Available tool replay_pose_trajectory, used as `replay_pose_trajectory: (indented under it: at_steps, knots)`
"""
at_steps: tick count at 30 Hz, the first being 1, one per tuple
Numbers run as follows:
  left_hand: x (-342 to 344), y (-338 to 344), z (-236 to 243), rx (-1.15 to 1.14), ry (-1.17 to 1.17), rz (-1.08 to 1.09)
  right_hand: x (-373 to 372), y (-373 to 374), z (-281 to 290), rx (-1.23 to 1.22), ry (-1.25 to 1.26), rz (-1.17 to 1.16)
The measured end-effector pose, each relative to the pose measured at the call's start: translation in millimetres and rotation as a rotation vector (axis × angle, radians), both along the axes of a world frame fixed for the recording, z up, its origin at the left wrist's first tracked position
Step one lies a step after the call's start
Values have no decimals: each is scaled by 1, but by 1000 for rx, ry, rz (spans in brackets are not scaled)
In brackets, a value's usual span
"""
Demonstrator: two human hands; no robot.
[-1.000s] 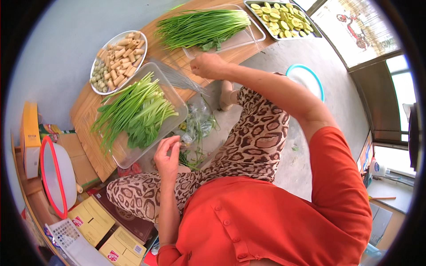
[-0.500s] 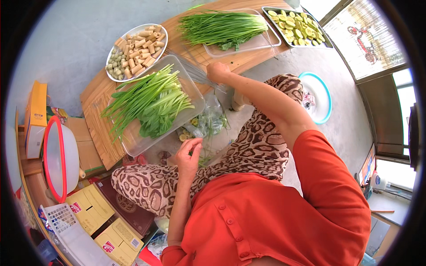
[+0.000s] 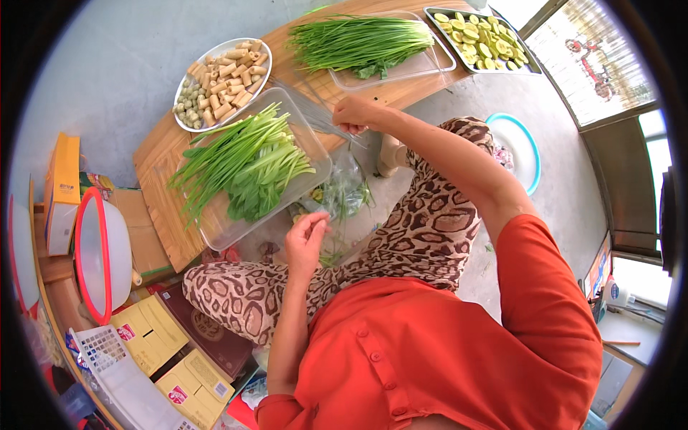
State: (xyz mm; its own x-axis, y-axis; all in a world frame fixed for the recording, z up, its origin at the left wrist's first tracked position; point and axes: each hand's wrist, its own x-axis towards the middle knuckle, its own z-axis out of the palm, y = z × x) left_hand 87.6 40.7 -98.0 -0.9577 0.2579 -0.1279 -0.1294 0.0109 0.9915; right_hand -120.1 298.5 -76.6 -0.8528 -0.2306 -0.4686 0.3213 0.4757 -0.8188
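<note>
Thin sticks (image 3: 308, 107) lie on the worktop (image 3: 166, 215) just right of the clear tub (image 3: 307, 136), their ends close by the right hand (image 3: 355, 115), whose fingers are curled; whether they grip one, I cannot tell. On the tub's near side, the left hand (image 3: 307, 238) holds its fingers narrow, whether closed on anything unclear, apart from the greens (image 3: 244, 168) in the tub.

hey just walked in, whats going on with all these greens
A person in a red buttoned top is at a light-brown wooden table. Their curled right hand is at the ends of thin grey sticks; whether it grips any is unclear. The left hand, fingers bent, is near a clear rectangular plastic tub of leafy greens. Farther along lie long, thin green stalks.
</note>
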Motion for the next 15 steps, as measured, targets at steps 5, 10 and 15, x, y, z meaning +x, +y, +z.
replay_pose_trajectory:
  at_steps: [5, 10, 15]
  knots:
    - [-40, 19, 31, 174, -117, 90, 66, -6, 25, -671, -286, -158]
    - [-62, 36, 51, 554, -403, 88, 166, -29, 60, -570, -286, -91]
    - [-52, 30, 36, 584, -442, 61, 196, -45, 56, -497, -306, 114]
